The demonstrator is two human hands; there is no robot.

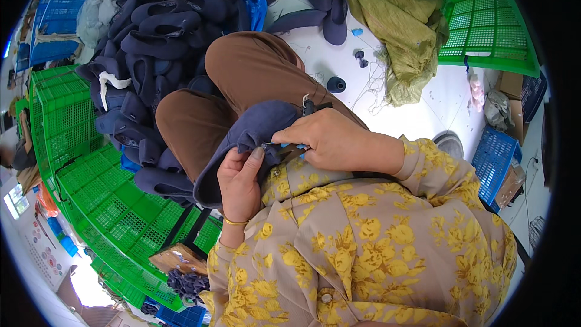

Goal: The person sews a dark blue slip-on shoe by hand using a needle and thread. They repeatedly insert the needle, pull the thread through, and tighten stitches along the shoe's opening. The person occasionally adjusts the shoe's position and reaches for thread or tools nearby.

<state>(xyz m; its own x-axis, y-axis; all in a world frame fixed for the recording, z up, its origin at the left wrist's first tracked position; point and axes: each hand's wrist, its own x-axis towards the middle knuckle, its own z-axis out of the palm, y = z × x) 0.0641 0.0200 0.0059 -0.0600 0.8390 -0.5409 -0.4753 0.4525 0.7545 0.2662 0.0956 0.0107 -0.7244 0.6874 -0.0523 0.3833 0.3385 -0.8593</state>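
Note:
A navy fabric shoe [260,122] lies across my lap, its toe end up and its opening toward my left hand. My left hand [239,184] is closed on its edge, with the thumb pressing a bunched fold of navy fabric [249,141]. My right hand [336,139] is closed around a small tool with a dark handle [309,106] that sticks out above the fist. A thin metal tip [270,143] meets the fabric beside my left thumb. Bits of blue show under the right fingers; the tool's exact kind is hidden.
A heap of navy shoes [160,36] rises at my left, by a green plastic basket [115,212]. Loose shoes [334,18], a dark thread spool [336,85] and an olive woven sack [399,24] lie ahead on the white floor. A blue crate [493,160] stands right.

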